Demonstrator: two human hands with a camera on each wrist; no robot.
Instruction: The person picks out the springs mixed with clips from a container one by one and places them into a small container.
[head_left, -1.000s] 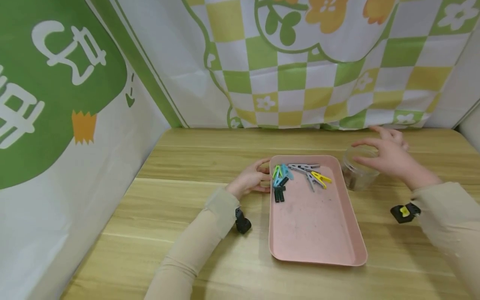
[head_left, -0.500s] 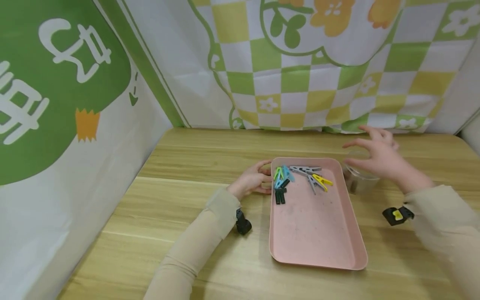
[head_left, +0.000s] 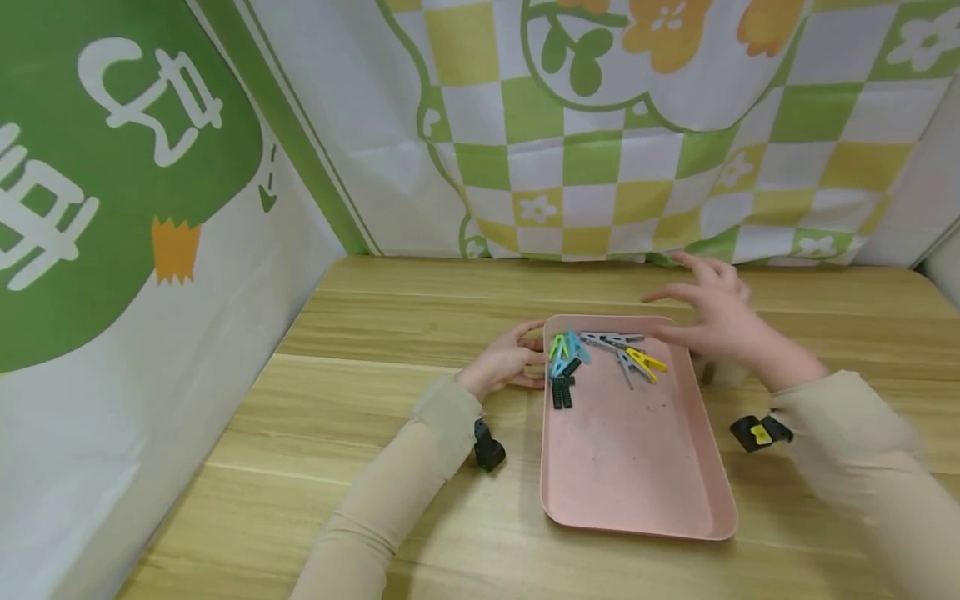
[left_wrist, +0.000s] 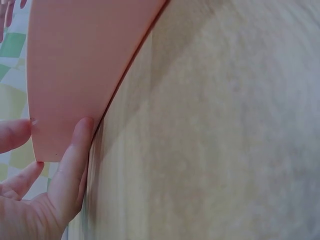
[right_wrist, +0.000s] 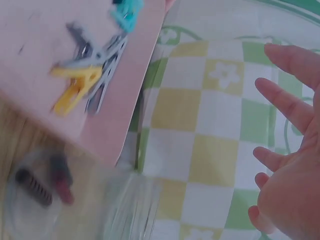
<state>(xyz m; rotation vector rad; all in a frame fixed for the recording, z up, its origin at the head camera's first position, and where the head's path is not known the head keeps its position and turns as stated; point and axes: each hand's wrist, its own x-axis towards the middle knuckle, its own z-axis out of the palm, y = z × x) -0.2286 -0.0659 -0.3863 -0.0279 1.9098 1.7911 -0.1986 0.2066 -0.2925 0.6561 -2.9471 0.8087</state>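
Hovering near the 1 o'clock corner of the tray [head_left: 637, 475], the right hand [head_left: 723, 323] has its fingers spread and holds nothing. The left hand [head_left: 504, 362] has its fingers loose, with the tips touching the tray's side near 10 o'clock. I think the step now is keeping the tray still while the other hand works. Next, I'd guess, calls for coming down softly and pinching just one clip. The tray sits on the worktop [head_left: 300, 417]. In it, black bits [head_left: 561, 393] lie at 10 o'clock, blue clips [head_left: 559, 362] and a green clip [head_left: 557, 345] near 11, grey clips [right_wrist: 102, 56] and a yellow clip [right_wrist: 79, 81] near 12. Outside, at 2 o'clock, a clear jar [right_wrist: 131, 205] holds a dark ridged bit [right_wrist: 34, 186] and a blurry dark-red bit [right_wrist: 61, 181].
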